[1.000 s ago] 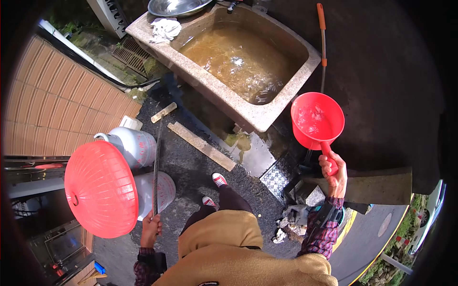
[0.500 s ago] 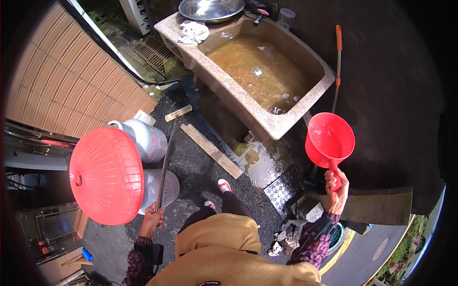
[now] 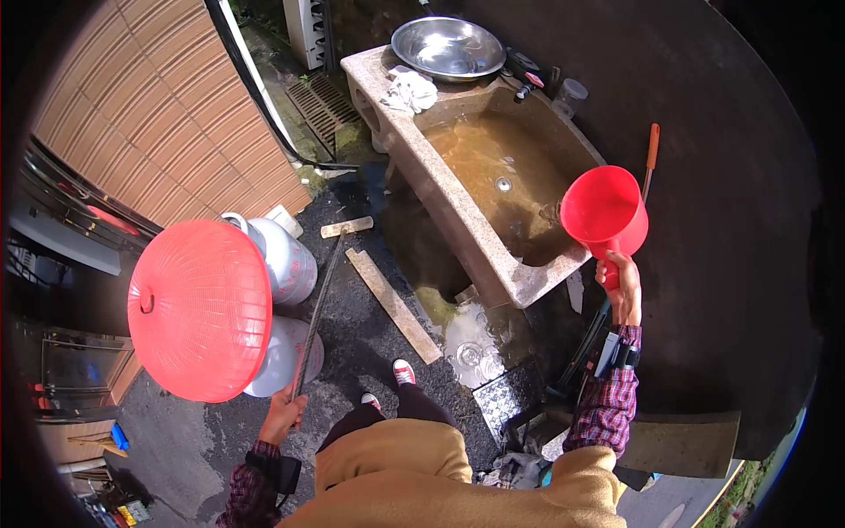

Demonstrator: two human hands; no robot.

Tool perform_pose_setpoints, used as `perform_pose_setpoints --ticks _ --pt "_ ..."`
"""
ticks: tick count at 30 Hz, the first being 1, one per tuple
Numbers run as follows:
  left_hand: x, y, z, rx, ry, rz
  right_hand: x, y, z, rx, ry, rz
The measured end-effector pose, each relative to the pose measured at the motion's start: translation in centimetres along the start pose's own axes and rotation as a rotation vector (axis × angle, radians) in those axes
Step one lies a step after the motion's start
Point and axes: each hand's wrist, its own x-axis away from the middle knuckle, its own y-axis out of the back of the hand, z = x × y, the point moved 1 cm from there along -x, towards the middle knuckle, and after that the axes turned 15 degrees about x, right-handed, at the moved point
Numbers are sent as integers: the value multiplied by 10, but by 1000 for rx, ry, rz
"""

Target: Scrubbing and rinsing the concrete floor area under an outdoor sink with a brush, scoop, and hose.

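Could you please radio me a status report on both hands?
Left hand: gripping dark pole. Right hand: holding red plastic dipper, near stone sink. Plank lies ahead of sneakers.

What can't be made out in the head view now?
All head view:
1) Dark pole: near end, hidden by the left hand.
2) Red dipper: handle, partly covered by the right hand.
3) Orange-handled tool: lower shaft, behind the dipper.
4) Grey cylinders: partly behind the red domed cover.

On my left I see an orange-brown tiled wall [image 3: 189, 110], a metal grate [image 3: 319, 110] near its far end. Sunlight falls across dark, partly wet ground [image 3: 356, 330]; green grass [image 3: 738, 505] shows toward the lower right.
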Motion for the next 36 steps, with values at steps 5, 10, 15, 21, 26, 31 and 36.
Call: perform_pose_setpoints --ticks 5,10,15,21,26,31,36 --pt "-4 -9 -4 165 -68 75 -64 -13 2 92 -81 4" --pt "9 -37 -25 314 -21 64 -111 -42 -41 250 -171 23" --pt "28 -69 -43 290 -35 60 -151 -23 -89 476 -132 -41" --pt "5 -91 -35 180 -135 102 -32 -162 -45 1235 988 -408" --pt "-29 -114 0 100 -87 59 3 -293 -260 1025 242 548" --pt "-74 -115 105 60 -250 -28 -50 -381 -412 1056 -49 480" --pt "-62 -119 201 84 -112 -223 -51 -398 -487 1105 -401 424"
